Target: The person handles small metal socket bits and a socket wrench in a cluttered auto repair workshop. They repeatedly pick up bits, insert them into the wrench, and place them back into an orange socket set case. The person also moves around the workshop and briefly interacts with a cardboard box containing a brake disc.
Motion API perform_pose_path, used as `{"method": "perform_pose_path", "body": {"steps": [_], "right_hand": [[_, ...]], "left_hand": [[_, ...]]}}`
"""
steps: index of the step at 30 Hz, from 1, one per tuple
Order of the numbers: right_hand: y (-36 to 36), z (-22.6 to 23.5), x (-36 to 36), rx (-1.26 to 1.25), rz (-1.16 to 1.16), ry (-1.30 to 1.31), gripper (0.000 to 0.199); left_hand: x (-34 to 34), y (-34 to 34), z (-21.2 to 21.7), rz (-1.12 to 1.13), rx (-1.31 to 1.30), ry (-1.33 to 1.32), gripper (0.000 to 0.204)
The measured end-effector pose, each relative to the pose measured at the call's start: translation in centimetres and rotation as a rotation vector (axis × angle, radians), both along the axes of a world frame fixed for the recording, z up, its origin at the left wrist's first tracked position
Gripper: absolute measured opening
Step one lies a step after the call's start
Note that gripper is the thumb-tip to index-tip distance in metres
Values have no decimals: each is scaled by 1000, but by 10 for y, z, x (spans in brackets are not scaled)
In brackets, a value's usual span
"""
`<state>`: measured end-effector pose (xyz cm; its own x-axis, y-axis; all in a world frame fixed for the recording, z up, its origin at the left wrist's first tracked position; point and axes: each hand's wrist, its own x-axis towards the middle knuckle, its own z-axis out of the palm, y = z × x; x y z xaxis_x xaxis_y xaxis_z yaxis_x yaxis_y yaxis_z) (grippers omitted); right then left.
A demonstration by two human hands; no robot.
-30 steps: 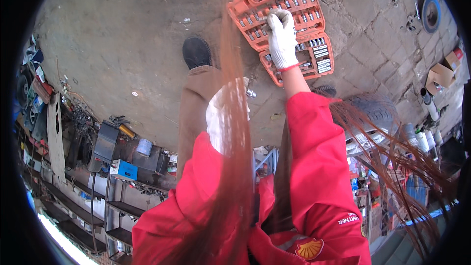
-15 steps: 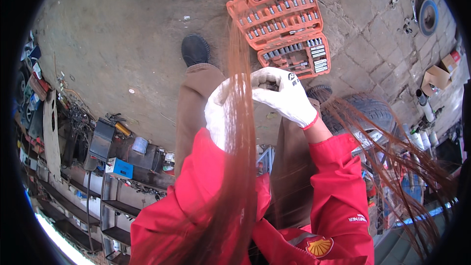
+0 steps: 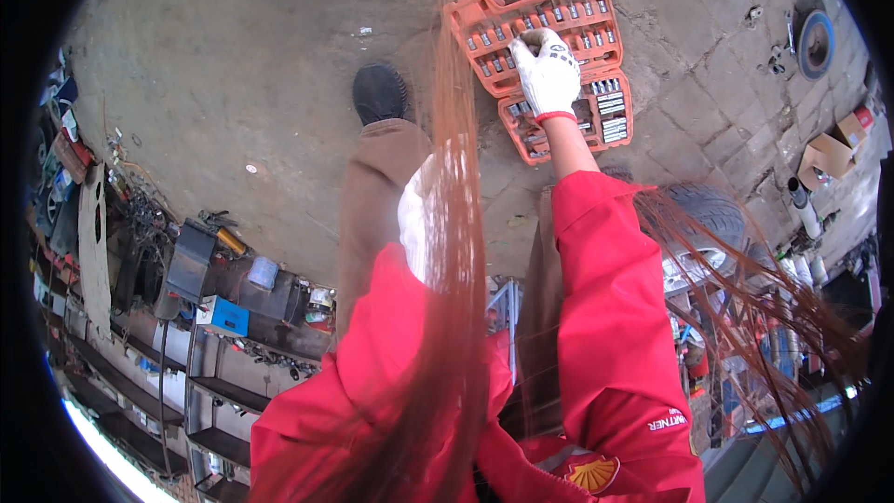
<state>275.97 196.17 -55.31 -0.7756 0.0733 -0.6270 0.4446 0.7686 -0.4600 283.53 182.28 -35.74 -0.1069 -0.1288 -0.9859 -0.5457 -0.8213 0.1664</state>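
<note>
Orange plastic marks the open socket case lying flat on the grey, stained concrete floor, near a black shoe; the gloved right hand reaches down onto its rows of sockets, fingers curled together at the tray, though whether they pinch anything I cannot tell. Beside the brown trouser leg, the gloved left hand is half hidden by hanging hair, its fingers unreadable; cluttered metal shelves line the left, a tyre and cardboard box sit right.

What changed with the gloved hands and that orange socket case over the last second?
The right hand, which had pulled back to meet the left hand half a second ago, has reached out again onto the open orange socket case. Whether it grips a socket is unclear. The left hand stayed near the knee; the case stayed put.
</note>
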Motion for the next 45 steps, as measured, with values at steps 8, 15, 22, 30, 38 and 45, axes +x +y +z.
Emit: {"method": "perform_pose_path", "body": {"steps": [8,15,22,30,38,45], "right_hand": [[-16,-22,-10,157,-63,-40,32],[-16,-12,-22,275,29,-174,45],[-10,-12,-24,358,219,-208,58],[-3,-11,-24,315,172,-225,61],[0,-13,-18,224,190,-157,54],[-3,-19,-12,254,193,-116,46]], "left_hand": [[-5,-6,0,54,115,34,30],[-29,3,13,-155,-57,-121,30],[-25,2,12,-127,18,-63,29],[-18,2,11,-112,-3,-33,28],[-22,-4,14,-47,76,57,29],[-27,3,17,-118,59,-28,28]]}}
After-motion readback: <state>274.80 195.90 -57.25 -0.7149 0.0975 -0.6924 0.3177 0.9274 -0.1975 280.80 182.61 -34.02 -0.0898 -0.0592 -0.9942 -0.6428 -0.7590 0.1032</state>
